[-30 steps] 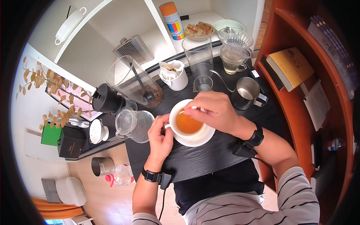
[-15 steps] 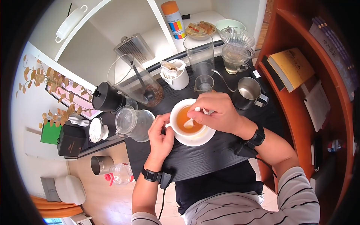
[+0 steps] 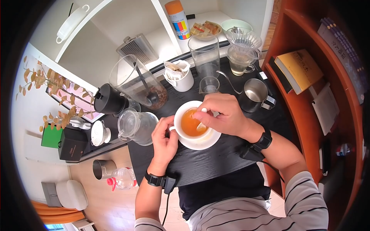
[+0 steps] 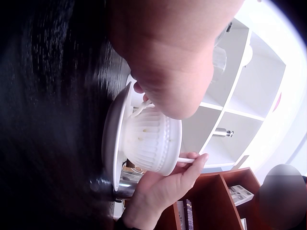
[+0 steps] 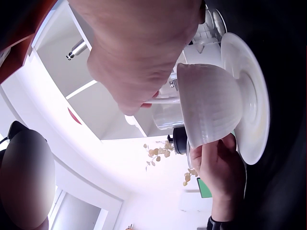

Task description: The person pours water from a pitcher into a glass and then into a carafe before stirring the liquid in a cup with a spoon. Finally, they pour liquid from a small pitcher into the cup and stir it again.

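Observation:
A white ribbed teacup (image 4: 153, 136) with amber liquid (image 3: 189, 120) in it stands on a white saucer (image 3: 200, 146). My left hand (image 3: 165, 141) grips the cup's handle from the left, thumb and fingers around it. Above the cup's far right rim, my right hand (image 3: 223, 114) pinches a white spoon (image 3: 201, 126) near the top of its handle. The spoon's lower end dips into the liquid on the right side of the cup. From the right wrist view, the spoon's handle leans over the rim and the left fingers sit by the cup's wall.
A glass pitcher (image 3: 138, 127) is just left of the left hand. Behind the cup stand a small glass beaker (image 3: 209, 84), a white mug (image 3: 181, 81) and a tall glass (image 3: 204, 57). A steel gooseneck kettle (image 3: 254, 94) stands right. The black table's (image 3: 208, 165) front edge is near the body.
The spoon has moved about within the cup, its bowl showing near the middle half a second ago and farther right now. The left hand stays on the handle.

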Demonstrator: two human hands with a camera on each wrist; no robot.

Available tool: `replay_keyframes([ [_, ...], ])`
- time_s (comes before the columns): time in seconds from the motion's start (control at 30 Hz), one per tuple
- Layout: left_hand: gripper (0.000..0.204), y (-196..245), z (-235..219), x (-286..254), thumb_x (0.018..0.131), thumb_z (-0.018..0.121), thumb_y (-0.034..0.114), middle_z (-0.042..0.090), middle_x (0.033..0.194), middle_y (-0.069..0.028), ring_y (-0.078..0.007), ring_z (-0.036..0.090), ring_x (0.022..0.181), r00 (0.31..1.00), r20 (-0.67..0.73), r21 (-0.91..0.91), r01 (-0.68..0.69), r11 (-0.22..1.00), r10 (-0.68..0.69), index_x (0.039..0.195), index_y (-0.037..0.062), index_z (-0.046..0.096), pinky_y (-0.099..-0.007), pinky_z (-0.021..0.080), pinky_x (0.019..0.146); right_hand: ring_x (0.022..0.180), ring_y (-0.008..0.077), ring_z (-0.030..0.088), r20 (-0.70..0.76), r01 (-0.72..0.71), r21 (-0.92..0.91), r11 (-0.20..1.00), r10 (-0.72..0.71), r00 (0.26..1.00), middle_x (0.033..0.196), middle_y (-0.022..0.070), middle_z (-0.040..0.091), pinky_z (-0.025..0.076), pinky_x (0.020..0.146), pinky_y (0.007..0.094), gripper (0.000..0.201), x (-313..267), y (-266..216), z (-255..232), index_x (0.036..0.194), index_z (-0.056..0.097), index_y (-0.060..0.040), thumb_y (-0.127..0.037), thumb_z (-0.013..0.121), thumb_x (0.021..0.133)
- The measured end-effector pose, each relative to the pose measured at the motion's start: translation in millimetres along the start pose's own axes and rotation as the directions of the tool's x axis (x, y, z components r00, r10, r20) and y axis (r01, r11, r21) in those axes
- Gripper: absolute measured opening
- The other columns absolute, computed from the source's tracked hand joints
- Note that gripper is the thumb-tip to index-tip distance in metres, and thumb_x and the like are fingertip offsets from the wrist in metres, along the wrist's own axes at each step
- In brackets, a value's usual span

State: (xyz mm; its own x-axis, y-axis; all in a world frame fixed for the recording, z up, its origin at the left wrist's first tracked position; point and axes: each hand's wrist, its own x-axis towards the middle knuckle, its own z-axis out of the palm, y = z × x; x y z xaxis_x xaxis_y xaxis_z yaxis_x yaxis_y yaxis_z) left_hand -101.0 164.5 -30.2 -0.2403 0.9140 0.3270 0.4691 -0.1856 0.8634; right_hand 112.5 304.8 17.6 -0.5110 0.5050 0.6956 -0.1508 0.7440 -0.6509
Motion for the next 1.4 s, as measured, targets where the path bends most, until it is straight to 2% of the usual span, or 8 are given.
replay_keyframes([
  [0.2,0.028,-2,-1,0,0.099,0.06,-0.005,0.062,0.106,-0.0028,-0.0113,0.062,0.097,1.0,0.004,0.023,-0.01,1.0,0.01,0.125,-0.0015,0.067,-0.025,0.049,0.086,0.063,0.0228,0.062,0.046,0.08,0.133,0.988,-0.087,0.995,0.072,0.0071,0.063,0.046,0.059,0.0371,0.016,1,1,9,0.086,0.074,-0.004,-0.015,0.083,0.091],
  [0.27,0.028,-2,0,0,0.099,0.06,-0.005,0.062,0.106,-0.003,-0.0114,0.062,0.097,1.0,0.005,0.007,-0.006,1.0,0.006,0.125,-0.0017,0.067,-0.0249,0.049,0.086,0.064,0.0243,0.062,-0.032,0.14,-0.069,0.988,-0.142,0.989,0.073,0.007,0.064,0.047,0.061,0.0366,0.016,3,4,9,0.086,0.073,-0.0035,-0.014,0.083,0.09],
  [0.5,0.028,-3,0,1,0.099,0.059,-0.006,0.063,0.106,-0.003,-0.0116,0.062,0.098,1.0,0.004,0.015,-0.012,1.0,0.012,0.125,-0.0022,0.067,-0.0252,0.049,0.088,0.062,0.024,0.061,-0.097,0.077,-0.125,0.989,-0.089,0.991,0.072,0.0071,0.063,0.046,0.059,0.0367,0.018,3,3,0,0.083,0.07,-0.0026,-0.013,0.083,0.089],
  [0.8,0.029,-3,-1,0,0.098,0.06,-0.006,0.062,0.108,-0.0026,-0.0113,0.061,0.098,1.0,0.0,0.019,-0.007,1.0,0.007,0.125,-0.001,0.067,-0.0248,0.048,0.087,0.064,0.0217,0.063,0.08,0.065,0.139,0.988,-0.077,0.994,0.074,0.0072,0.065,0.047,0.058,0.0353,0.014,2,-1,6,0.088,0.075,-0.0039,-0.014,0.084,0.09],
  [0.87,0.028,-2,-1,0,0.099,0.06,-0.006,0.062,0.107,-0.0025,-0.0111,0.061,0.098,1.0,0.001,0.01,-0.003,1.0,0.003,0.125,-0.0012,0.067,-0.0247,0.048,0.087,0.062,0.0217,0.064,0.014,0.179,-0.029,0.983,-0.178,0.984,0.076,0.0074,0.069,0.046,0.056,0.033,0.01,5,2,6,0.092,0.077,-0.003,-0.009,0.085,0.088],
  [1.1,0.027,-1,-1,0,0.099,0.06,-0.006,0.061,0.106,-0.0023,-0.0107,0.06,0.097,1.0,0.005,-0.006,-0.007,1.0,0.007,0.125,-0.0016,0.067,-0.0245,0.048,0.086,0.059,0.0198,0.061,-0.076,0.107,-0.185,0.977,-0.123,0.989,0.075,0.0076,0.067,0.044,0.054,0.0329,0.011,3,6,0,0.087,0.075,-0.0023,-0.007,0.084,0.088],
  [1.33,0.025,-3,0,1,0.1,0.061,-0.004,0.062,0.106,-0.0023,-0.0108,0.061,0.096,1.0,0.007,0.005,-0.022,1.0,0.022,0.125,-0.0019,0.067,-0.0246,0.048,0.086,0.063,0.0238,0.061,0.109,-0.01,0.101,0.995,-0.001,0.994,0.074,0.0066,0.064,0.045,0.058,0.0342,0.016,1,-7,2,0.086,0.072,-0.0028,-0.014,0.082,0.093],
  [1.4,0.032,-4,3,3,0.091,0.06,-0.007,0.064,0.094,-0.0037,-0.0103,0.058,0.08,0.997,-0.059,0.011,-0.054,0.998,0.055,0.12,0.0,0.07,-0.0234,0.045,0.066,0.063,0.0235,0.061,0.112,0.006,0.146,0.989,-0.022,0.993,0.075,0.0067,0.065,0.045,0.058,0.0346,0.015,2,-6,4,0.087,0.072,-0.003,-0.014,0.082,0.093],
])
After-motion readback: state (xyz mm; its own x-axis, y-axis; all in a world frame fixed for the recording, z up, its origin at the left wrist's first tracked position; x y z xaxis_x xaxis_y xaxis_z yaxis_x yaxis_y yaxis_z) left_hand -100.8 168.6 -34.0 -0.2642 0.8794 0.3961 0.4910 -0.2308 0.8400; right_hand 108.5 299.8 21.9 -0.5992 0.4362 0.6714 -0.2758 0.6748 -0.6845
